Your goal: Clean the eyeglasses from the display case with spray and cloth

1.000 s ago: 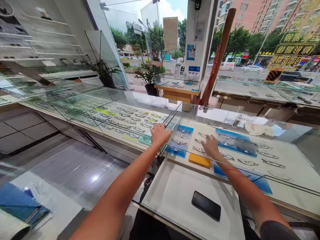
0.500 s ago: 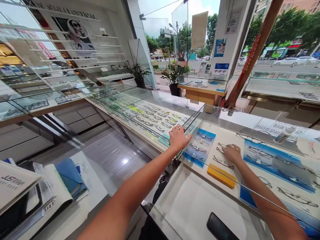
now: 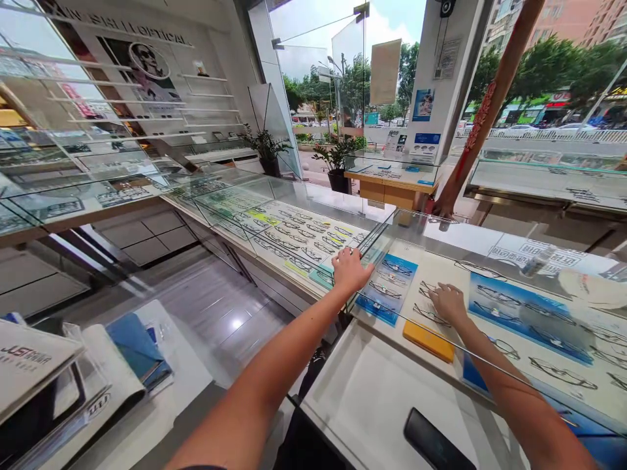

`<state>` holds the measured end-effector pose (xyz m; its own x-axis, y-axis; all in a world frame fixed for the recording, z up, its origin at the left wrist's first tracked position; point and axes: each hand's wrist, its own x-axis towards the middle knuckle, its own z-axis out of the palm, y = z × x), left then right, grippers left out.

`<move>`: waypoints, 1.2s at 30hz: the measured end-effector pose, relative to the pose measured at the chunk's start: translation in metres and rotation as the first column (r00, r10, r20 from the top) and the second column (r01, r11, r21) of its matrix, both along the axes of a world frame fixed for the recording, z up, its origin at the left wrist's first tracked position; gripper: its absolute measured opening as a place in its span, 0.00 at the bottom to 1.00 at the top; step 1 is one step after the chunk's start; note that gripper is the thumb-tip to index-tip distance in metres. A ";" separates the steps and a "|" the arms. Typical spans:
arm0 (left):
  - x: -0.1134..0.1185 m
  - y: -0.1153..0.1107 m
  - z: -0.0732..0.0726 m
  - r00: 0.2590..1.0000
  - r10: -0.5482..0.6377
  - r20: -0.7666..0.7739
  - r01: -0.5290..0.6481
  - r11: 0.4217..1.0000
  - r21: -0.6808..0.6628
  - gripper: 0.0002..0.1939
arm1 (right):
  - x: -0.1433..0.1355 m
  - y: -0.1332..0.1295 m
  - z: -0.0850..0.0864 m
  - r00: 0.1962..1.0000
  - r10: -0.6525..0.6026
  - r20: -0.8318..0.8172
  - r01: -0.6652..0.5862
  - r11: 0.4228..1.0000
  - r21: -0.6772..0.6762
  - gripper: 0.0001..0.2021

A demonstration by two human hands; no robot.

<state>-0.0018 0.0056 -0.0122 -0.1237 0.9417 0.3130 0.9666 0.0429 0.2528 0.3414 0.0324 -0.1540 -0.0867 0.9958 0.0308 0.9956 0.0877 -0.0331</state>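
Observation:
My left hand lies with fingers apart on the glass top of the display counter, beside the dark seam between two cases. My right hand is inside the right case, under the glass. Its curled fingers are on the right end of a pair of eyeglasses, which they partly cover. Just in front of that hand lies another pair of thin-framed glasses. A yellow case sits nearer to me. Left of the right hand, several glasses rest on a blue display card.
A phone lies on the white surface below the case. More glasses rest on a larger blue card to the right. Books and folders stand at the lower left. A clear bottle stands on the glass top.
The view has shifted slightly, so the right case appears further left. My left hand stays on the glass, and my right hand remains at the same eyeglasses.

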 end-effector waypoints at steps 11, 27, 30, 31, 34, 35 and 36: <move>0.003 -0.003 0.005 1.000 0.009 0.001 -0.009 1.000 -0.011 0.25 | -0.056 -0.165 0.046 0.928 0.352 -0.122 -0.371 0.906 -0.206 0.21; 0.005 -0.009 0.015 1.000 0.004 0.022 -0.004 0.999 -0.033 0.25 | -0.003 -0.195 0.217 0.938 0.273 -0.215 -0.243 0.957 0.156 0.23; 0.005 -0.008 0.015 1.000 0.004 0.013 -0.004 1.000 -0.027 0.26 | 0.032 -0.146 0.209 0.987 0.158 0.010 -0.157 0.965 0.210 0.24; 0.004 -0.008 0.015 1.000 0.003 0.011 -0.003 1.000 -0.025 0.26 | 0.040 -0.130 0.203 0.990 0.113 0.080 -0.127 0.973 0.191 0.24; 0.003 -0.007 0.015 1.000 -0.001 0.011 0.002 1.000 -0.022 0.27 | 0.053 -0.090 0.186 0.991 0.051 0.126 -0.072 0.983 0.170 0.24; 0.003 -0.006 0.014 1.000 -0.001 0.011 0.001 1.000 -0.018 0.27 | 0.055 -0.079 0.180 0.991 0.036 0.131 -0.057 0.985 0.164 0.25; 0.003 -0.006 0.014 1.000 0.000 0.011 0.000 1.000 -0.014 0.26 | 0.056 -0.070 0.175 0.991 0.021 0.134 -0.043 0.986 0.158 0.25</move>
<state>0.0009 -0.0004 0.0019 -0.1267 0.9459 0.2986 0.9638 0.0462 0.2628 0.3973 -0.0376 0.0215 -0.1325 0.9754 0.1762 0.9869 0.1132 0.1151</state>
